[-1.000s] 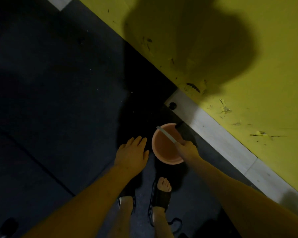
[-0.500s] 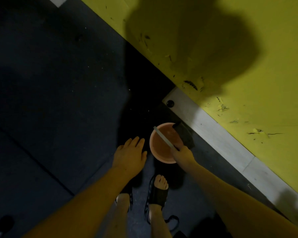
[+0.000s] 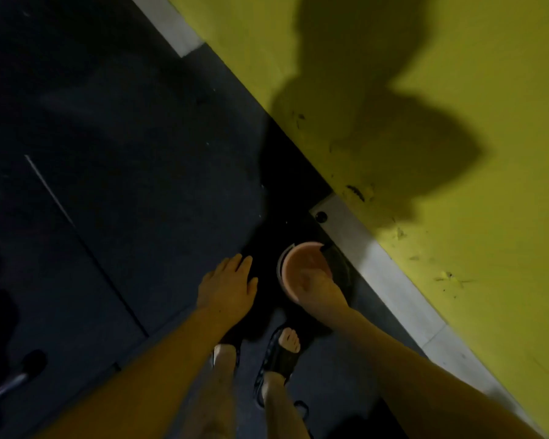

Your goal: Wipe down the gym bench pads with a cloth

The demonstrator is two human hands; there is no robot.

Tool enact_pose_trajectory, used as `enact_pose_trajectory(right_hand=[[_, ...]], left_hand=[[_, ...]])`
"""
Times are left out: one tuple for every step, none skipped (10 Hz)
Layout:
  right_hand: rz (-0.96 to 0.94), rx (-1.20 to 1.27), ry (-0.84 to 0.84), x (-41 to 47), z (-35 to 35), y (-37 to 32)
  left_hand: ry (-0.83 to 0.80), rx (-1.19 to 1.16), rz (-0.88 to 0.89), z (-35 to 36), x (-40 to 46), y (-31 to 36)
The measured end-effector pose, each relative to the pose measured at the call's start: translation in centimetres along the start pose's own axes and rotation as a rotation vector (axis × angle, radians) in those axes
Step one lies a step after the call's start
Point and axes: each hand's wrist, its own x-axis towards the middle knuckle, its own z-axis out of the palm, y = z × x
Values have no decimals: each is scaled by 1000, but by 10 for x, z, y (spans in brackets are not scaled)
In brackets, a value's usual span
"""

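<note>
A small pink bucket stands on the dark floor beside the wall. Its pale handle lies down along the left rim. A dark cloth-like piece hangs at the bucket's right side. My right hand is over the bucket's near rim, blurred, so its fingers cannot be made out. My left hand hovers left of the bucket with fingers straight and holds nothing. No bench pad is in view.
A yellow wall with a grey skirting strip runs diagonally on the right. Dark rubber floor mats fill the left. My feet in black sandals stand below the bucket. A metal leg with a black foot is at lower left.
My right hand let go of the raised handle, which dropped to the bucket's left rim, and moved over the bucket's mouth. The view shifted toward the wall.
</note>
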Motion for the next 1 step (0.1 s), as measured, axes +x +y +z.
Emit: enact_pose_trajectory(right_hand=[[-75, -78, 61, -31, -53, -52]], left_hand=[[93, -59, -53, -60, -48, -12]])
